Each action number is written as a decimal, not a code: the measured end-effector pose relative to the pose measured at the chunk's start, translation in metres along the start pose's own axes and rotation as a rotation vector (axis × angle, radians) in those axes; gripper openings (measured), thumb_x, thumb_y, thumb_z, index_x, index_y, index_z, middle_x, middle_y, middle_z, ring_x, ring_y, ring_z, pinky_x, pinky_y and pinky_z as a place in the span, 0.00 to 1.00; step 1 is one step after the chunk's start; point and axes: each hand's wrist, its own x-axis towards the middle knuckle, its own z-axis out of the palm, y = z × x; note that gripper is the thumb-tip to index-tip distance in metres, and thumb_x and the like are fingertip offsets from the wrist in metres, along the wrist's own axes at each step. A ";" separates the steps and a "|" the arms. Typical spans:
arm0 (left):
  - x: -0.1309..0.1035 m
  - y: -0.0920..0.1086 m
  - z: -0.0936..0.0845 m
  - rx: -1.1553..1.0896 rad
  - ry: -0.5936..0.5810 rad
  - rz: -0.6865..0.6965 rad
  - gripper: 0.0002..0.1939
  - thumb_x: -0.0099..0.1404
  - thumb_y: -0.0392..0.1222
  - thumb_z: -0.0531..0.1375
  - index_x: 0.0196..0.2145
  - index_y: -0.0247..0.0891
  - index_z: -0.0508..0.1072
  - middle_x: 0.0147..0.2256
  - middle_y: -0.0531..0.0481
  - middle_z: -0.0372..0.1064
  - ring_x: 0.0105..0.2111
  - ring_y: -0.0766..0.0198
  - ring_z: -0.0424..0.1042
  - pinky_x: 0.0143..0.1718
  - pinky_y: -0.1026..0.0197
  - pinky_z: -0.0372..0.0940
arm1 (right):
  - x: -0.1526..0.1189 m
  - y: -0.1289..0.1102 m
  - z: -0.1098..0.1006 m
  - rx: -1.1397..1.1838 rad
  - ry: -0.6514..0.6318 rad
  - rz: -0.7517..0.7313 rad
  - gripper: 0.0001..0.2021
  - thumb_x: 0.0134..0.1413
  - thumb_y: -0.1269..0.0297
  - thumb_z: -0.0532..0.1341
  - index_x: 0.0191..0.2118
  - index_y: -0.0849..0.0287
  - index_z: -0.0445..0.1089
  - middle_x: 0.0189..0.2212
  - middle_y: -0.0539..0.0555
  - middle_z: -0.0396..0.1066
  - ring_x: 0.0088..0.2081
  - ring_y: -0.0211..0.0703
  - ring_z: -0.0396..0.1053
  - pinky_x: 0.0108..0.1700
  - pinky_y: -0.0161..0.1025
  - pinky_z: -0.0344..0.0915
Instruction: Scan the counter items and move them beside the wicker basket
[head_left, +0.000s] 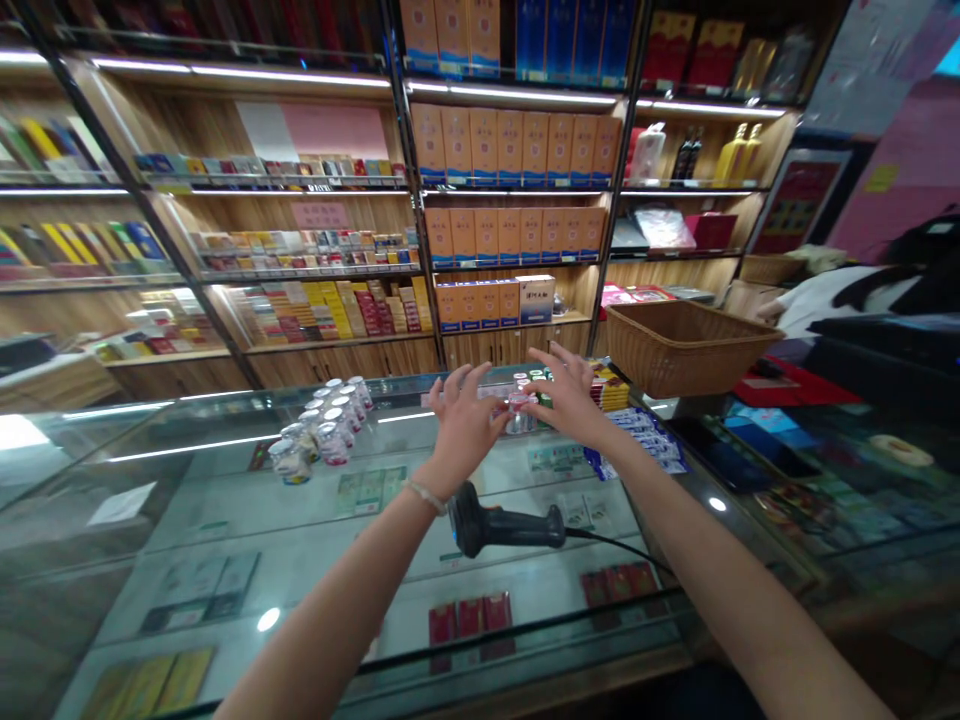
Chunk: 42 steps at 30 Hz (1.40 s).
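Observation:
My left hand point(463, 428) and my right hand point(568, 398) meet over the glass counter point(315, 550). Between their thumbs and index fingers is a small pink-and-white item point(519, 400), its exact kind too small to tell. The other fingers of both hands are raised and spread. Small bottles with light tops point(541, 376) stand just behind my right hand, partly covered by it. A black handheld barcode scanner point(517, 525) lies below my hands, its cord running right. To the left, several small lidded bottles point(334, 420) stand in rows.
Blue-and-white packets point(645, 440) and stacked yellow packs point(611, 388) lie right of my hands. A wicker basket point(686, 345) sits at the counter's far right. Beyond it is another person's white sleeve point(847, 300). Shelves of boxes point(510, 235) line the back wall.

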 end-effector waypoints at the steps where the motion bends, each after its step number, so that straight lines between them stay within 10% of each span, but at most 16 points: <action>1: 0.003 0.004 0.005 -0.004 -0.013 0.005 0.01 0.60 0.44 0.70 0.31 0.48 0.82 0.64 0.49 0.65 0.65 0.41 0.56 0.65 0.29 0.45 | -0.002 0.006 0.000 -0.003 -0.002 0.009 0.08 0.60 0.52 0.66 0.40 0.47 0.80 0.70 0.52 0.58 0.73 0.62 0.43 0.68 0.68 0.41; 19: 0.012 -0.001 0.070 0.057 -0.221 0.138 0.03 0.58 0.40 0.71 0.27 0.45 0.81 0.59 0.49 0.71 0.63 0.40 0.59 0.62 0.30 0.49 | -0.030 0.040 0.047 -0.056 -0.089 0.033 0.05 0.58 0.59 0.68 0.39 0.52 0.80 0.70 0.58 0.58 0.71 0.64 0.48 0.67 0.70 0.43; 35: 0.020 -0.013 0.065 0.070 -0.241 0.109 0.13 0.57 0.45 0.71 0.40 0.46 0.79 0.61 0.44 0.68 0.64 0.43 0.58 0.66 0.33 0.48 | -0.051 0.051 0.072 -0.160 0.084 -0.019 0.22 0.57 0.54 0.65 0.56 0.54 0.70 0.66 0.62 0.60 0.71 0.58 0.47 0.70 0.58 0.38; 42: 0.024 -0.024 0.064 0.011 -0.263 0.318 0.17 0.59 0.45 0.70 0.46 0.49 0.76 0.67 0.46 0.61 0.68 0.45 0.54 0.67 0.36 0.46 | -0.058 0.055 0.079 -0.176 0.124 -0.073 0.25 0.55 0.55 0.67 0.57 0.55 0.66 0.66 0.63 0.60 0.70 0.58 0.48 0.70 0.58 0.39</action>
